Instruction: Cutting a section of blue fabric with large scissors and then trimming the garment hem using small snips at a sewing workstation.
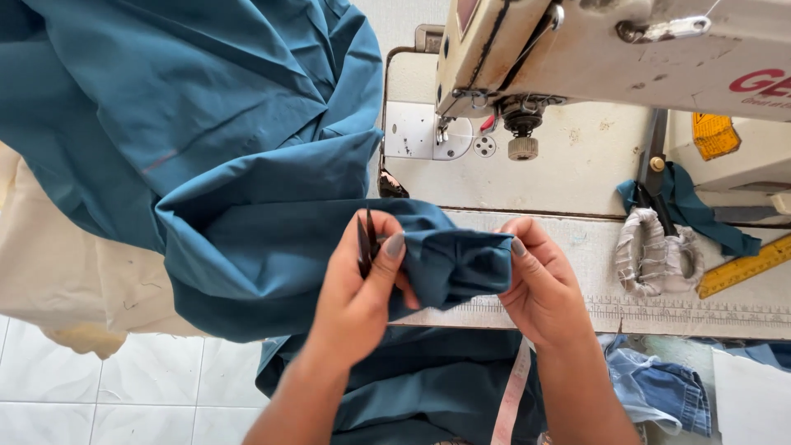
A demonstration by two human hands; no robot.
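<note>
A large piece of teal fabric (206, 140) spills over the left side of the sewing table and down toward my lap. My left hand (358, 288) pinches a folded end of this fabric and also holds a small dark thread snip (366, 239), blades pointing up. My right hand (540, 284) grips the other side of the same folded end (457, 259), thumb on top. Both hands hold the fold just in front of the table's edge.
A cream industrial sewing machine (593, 49) stands at the back right, its needle area (461, 132) beyond my hands. Large scissors with cloth-wrapped handles (655, 251), a teal scrap (700, 206) and a yellow ruler (746, 265) lie at right. A measuring tape (512, 395) hangs by my lap; white floor tiles at lower left.
</note>
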